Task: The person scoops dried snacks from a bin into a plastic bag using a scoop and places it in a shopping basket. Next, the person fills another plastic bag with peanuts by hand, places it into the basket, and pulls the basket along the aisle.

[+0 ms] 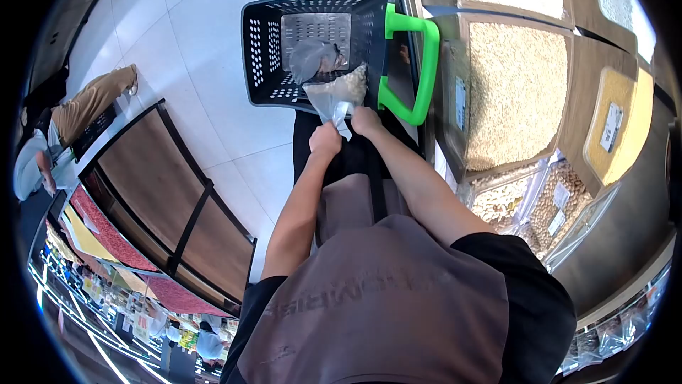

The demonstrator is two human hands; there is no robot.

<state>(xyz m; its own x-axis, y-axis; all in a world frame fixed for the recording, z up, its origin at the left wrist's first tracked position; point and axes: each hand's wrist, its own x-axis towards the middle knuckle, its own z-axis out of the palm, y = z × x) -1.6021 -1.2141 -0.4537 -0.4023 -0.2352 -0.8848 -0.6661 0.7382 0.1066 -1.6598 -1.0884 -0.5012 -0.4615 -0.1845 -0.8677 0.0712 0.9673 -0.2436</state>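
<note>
"Bag first: where is it?"

"Just beyond both hands, clear plastic with pale pieces inside, its full end over the near side of a dark basket. I can't tell whether it rests on the rim."

"And the left hand?"

"Closed, fingers curled round the gathered end."

"The right hand?"

"Closed too, at that same end, a little farther forward. Between the two shows a white patch — label or knot, I can't tell."

"Anything farther in?"

"A second bag, greyish and see-through, ahead of the left hand on the basket's floor. I can't make out its contents."

"To the right of the hands?"

"Nearest, the basket's green handle; past it a bin of pale grains, then yellow grains farther off."

"And left?"

"Pale floor tiles, then a wooden cabinet — and well apart from the hands, a person in tan trousers."
</note>
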